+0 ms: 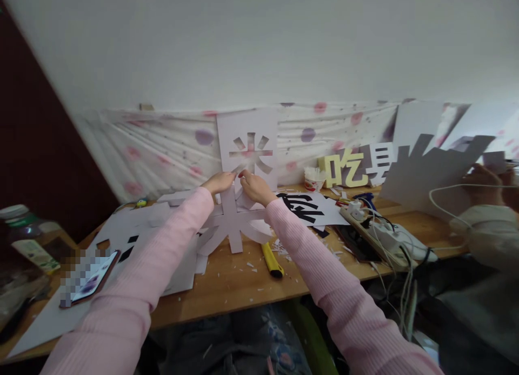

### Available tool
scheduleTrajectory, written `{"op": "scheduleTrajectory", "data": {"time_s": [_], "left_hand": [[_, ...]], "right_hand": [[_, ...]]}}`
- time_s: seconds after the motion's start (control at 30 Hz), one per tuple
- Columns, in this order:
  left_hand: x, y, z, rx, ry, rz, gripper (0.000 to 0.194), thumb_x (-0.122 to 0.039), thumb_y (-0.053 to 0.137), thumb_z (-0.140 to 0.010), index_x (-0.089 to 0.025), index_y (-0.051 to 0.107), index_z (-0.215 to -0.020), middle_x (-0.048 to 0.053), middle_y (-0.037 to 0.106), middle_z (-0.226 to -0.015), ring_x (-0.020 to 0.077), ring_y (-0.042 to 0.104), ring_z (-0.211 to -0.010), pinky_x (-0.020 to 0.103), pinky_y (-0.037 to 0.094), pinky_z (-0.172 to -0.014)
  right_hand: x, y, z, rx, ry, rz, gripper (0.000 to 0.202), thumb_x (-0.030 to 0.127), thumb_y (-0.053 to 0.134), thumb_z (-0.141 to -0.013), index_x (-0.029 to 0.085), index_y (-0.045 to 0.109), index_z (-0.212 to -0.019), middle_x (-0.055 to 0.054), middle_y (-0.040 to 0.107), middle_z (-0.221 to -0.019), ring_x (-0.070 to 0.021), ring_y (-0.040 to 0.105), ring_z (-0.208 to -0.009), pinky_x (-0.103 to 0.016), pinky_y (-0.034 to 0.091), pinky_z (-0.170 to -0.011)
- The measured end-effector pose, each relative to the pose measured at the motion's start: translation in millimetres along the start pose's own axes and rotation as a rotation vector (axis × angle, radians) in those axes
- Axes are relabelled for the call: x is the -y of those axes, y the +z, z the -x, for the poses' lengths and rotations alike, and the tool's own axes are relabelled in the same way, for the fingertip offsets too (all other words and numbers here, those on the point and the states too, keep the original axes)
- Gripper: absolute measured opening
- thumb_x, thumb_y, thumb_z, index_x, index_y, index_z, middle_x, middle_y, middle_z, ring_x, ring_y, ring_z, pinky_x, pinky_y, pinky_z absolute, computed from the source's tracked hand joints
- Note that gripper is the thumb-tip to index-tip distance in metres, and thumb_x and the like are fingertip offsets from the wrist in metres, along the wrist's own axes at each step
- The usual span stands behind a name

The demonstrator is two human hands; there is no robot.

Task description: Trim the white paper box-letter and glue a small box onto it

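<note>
Both arms reach forward in pink ribbed sleeves, and the hands come together over a white cut-out character (pixel 236 223) made of board, just above the wooden table. My left hand (pixel 220 183) is closed at the top of its upright bar, seemingly gripping it. Close beside it, my right hand (pixel 257 188) has its fingers pinched together; what lies between them is too small to make out. Behind the hands a white board (pixel 247 123) with a matching cut-out opening leans on the wall. A yellow utility knife (pixel 271 261) lies in front of the character.
White scraps surround the knife. To the right are a black-printed sheet (pixel 324 210), a paper cup (pixel 314 179), yellow characters (pixel 344 168) and a power strip (pixel 393 237) with cables. Another person's hand (pixel 486 183) is at far right. A phone (pixel 91 277) and bottle (pixel 34 237) stand left.
</note>
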State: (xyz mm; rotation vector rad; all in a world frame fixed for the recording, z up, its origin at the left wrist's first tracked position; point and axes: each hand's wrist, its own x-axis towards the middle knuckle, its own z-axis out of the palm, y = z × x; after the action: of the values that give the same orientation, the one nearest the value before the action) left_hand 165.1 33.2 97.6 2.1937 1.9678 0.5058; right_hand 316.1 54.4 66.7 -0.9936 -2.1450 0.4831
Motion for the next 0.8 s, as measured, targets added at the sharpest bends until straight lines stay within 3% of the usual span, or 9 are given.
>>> {"op": "scheduleTrajectory", "data": {"time_s": [0.1,0.2,0.3,0.4,0.5,0.57,0.67,0.8], "left_hand": [[6.6,-1.0,-7.8,-0.015,-0.059,0.082,0.036,-0.037,0.059,-0.093,-0.016,0.059,-0.121,0.01,0.06,-0.125,0.0256,0.061,-0.108,0.047,0.053,-0.091],[18.0,-3.4,-16.0,-0.021,-0.138,0.176,0.033,-0.037,0.059,-0.093,-0.017,0.059,-0.12,0.01,0.06,-0.123,0.0239,0.062,-0.105,0.045,0.054,-0.088],[31.5,-3.9,-22.6,-0.009,-0.228,0.293,0.034,-0.038,0.058,-0.093,-0.016,0.059,-0.118,0.009,0.062,-0.118,0.0222,0.063,-0.099,0.043,0.055,-0.084],[41.6,-3.1,-27.4,0.014,-0.264,0.422,0.038,-0.047,0.054,-0.094,-0.014,0.061,-0.112,0.008,0.065,-0.106,0.02,0.065,-0.09,0.04,0.055,-0.08],[48.1,-4.3,-26.5,0.02,-0.199,0.558,0.061,-0.068,0.04,-0.091,-0.015,0.065,-0.104,0.007,0.068,-0.091,0.0227,0.066,-0.082,0.038,0.054,-0.073],[52.2,-5.8,-20.0,0.005,-0.113,0.639,0.067,-0.075,0.042,-0.084,-0.018,0.064,-0.11,0.007,0.069,-0.093,0.0247,0.067,-0.087,0.036,0.052,-0.073],[58.2,-6.2,-3.8,-0.027,0.004,0.703,0.061,-0.066,0.06,-0.078,-0.023,0.059,-0.122,0.005,0.068,-0.111,0.0234,0.063,-0.105,0.032,0.05,-0.083],[61.9,0.2,12.7,-0.066,0.07,0.722,0.054,-0.06,0.061,-0.08,-0.02,0.065,-0.116,0.008,0.067,-0.118,0.0258,0.06,-0.11,0.035,0.048,-0.088]], "right_hand": [[-13.9,-6.9,-9.6,-0.057,0.006,-0.175,0.042,0.05,0.035,-0.101,0.019,0.062,-0.109,-0.008,0.07,-0.104,-0.0215,0.063,-0.102,-0.04,0.045,-0.095],[-41.1,-14.5,-7.5,-0.22,0.073,-0.342,0.05,0.052,0.023,-0.103,0.02,0.056,-0.121,-0.01,0.064,-0.12,-0.0214,0.059,-0.114,-0.04,0.044,-0.097],[-72.3,-7.2,8.6,-0.291,0.16,-0.455,0.049,0.055,0.049,-0.094,0.016,0.055,-0.124,-0.012,0.059,-0.127,-0.0259,0.057,-0.115,-0.047,0.044,-0.097],[-93.0,15.7,26.7,-0.201,0.2,-0.548,0.052,0.057,0.052,-0.088,0.019,0.059,-0.123,-0.011,0.065,-0.118,-0.025,0.06,-0.107,-0.041,0.048,-0.089],[-101.5,38.7,35.1,-0.134,0.201,-0.615,0.057,0.058,0.06,-0.08,0.021,0.061,-0.122,-0.007,0.068,-0.111,-0.0234,0.062,-0.101,-0.036,0.049,-0.086],[-104.9,46.7,35.4,-0.124,0.206,-0.639,0.059,0.058,0.061,-0.078,0.021,0.06,-0.123,-0.006,0.068,-0.111,-0.0233,0.062,-0.101,-0.036,0.049,-0.087],[-110.5,44.2,31.6,-0.109,0.218,-0.636,0.057,0.057,0.061,-0.077,0.021,0.062,-0.12,-0.008,0.068,-0.114,-0.0249,0.063,-0.103,-0.038,0.048,-0.089],[-107.6,21.0,19.3,-0.125,0.194,-0.55,0.053,0.062,0.051,-0.083,0.022,0.064,-0.116,-0.009,0.065,-0.125,-0.0261,0.06,-0.114,-0.039,0.045,-0.094]]}}
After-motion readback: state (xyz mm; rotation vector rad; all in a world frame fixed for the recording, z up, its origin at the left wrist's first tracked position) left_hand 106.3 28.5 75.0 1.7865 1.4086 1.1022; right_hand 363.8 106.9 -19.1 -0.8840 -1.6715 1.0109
